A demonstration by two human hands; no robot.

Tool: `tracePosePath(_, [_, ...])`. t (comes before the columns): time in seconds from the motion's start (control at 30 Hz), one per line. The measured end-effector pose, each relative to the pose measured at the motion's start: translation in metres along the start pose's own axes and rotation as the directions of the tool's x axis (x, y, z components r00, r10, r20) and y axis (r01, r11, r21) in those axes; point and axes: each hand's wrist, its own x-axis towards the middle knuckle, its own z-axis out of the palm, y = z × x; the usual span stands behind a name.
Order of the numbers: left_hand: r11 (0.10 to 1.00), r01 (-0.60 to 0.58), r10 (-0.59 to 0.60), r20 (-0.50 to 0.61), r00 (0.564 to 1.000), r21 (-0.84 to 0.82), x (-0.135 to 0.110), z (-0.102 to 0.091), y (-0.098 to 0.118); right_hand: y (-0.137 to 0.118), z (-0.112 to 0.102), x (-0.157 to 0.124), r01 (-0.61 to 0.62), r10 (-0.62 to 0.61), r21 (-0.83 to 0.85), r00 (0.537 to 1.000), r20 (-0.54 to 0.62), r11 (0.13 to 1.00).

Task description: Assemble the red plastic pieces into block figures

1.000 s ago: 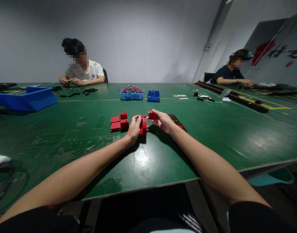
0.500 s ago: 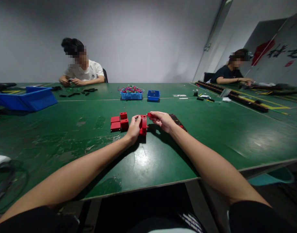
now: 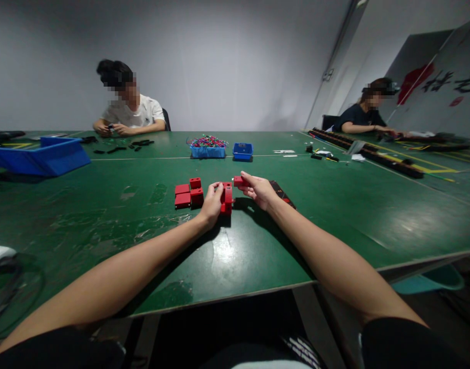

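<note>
My left hand (image 3: 212, 204) is closed around the left side of a red block with a curved face (image 3: 227, 197), which stands on the green table. In my right hand (image 3: 259, 190), thumb and fingers pinch a small red piece with a short pale tip (image 3: 238, 181). That tip points left at the top of the block, with a narrow gap between them. Left of my left hand sit several red blocks (image 3: 183, 198), side by side. Behind my right wrist lies a dark flat object (image 3: 281, 192), partly hidden by the hand.
Farther back stand a blue bin of coloured wires (image 3: 207, 149) and a small blue bin (image 3: 243, 151). A large blue bin (image 3: 46, 156) is at the left. Two people (image 3: 133, 110) sit across the table. A long dark strip (image 3: 365, 152) runs along the right.
The fingers of my right hand have shifted, and more of the small red piece shows, slightly higher. My left hand and the red block stay in place.
</note>
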Motion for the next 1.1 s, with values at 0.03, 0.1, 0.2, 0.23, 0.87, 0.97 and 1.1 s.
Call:
tracePosePath(0.03, [1.000,0.001,-0.001,0.002,1.000,-0.001,0.0002,-0.0001,-0.0002,-0.0005,-0.0001,-0.0001,-0.009,0.009,-0.004,1.000,-0.008,1.000])
tracePosePath(0.1, [1.000,0.010,-0.010,0.008,1.000,-0.002,0.0002,-0.0002,-0.0003,-0.0017,0.0000,-0.0008,-0.023,0.022,-0.008,1.000,-0.020,1.000])
tracePosePath(0.2, [1.000,0.013,-0.012,0.016,1.000,-0.013,-0.0001,-0.0004,-0.0003,-0.0031,0.0011,-0.0025,-0.033,0.032,-0.016,0.999,-0.021,0.999])
tracePosePath(0.23, [1.000,0.006,-0.006,0.018,1.000,-0.018,-0.0001,-0.0005,-0.0003,-0.0035,0.0016,-0.0030,-0.035,0.035,-0.019,0.999,-0.018,0.999])
tracePosePath(0.87, [1.000,0.013,-0.013,0.015,1.000,0.010,0.0017,-0.0019,-0.0009,-0.0036,0.0059,-0.0025,-0.075,0.071,-0.036,0.993,-0.095,0.997])
tracePosePath(0.97, [1.000,0.013,-0.014,0.014,1.000,0.012,0.0015,-0.0019,-0.0007,-0.0026,0.0036,-0.0018,-0.055,0.052,-0.060,0.997,-0.049,0.997])
tracePosePath(1.1, [1.000,0.012,-0.012,0.011,1.000,0.024,0.0014,-0.0019,-0.0001,-0.0033,0.0018,-0.0024,-0.068,0.070,-0.074,0.997,0.015,0.995])
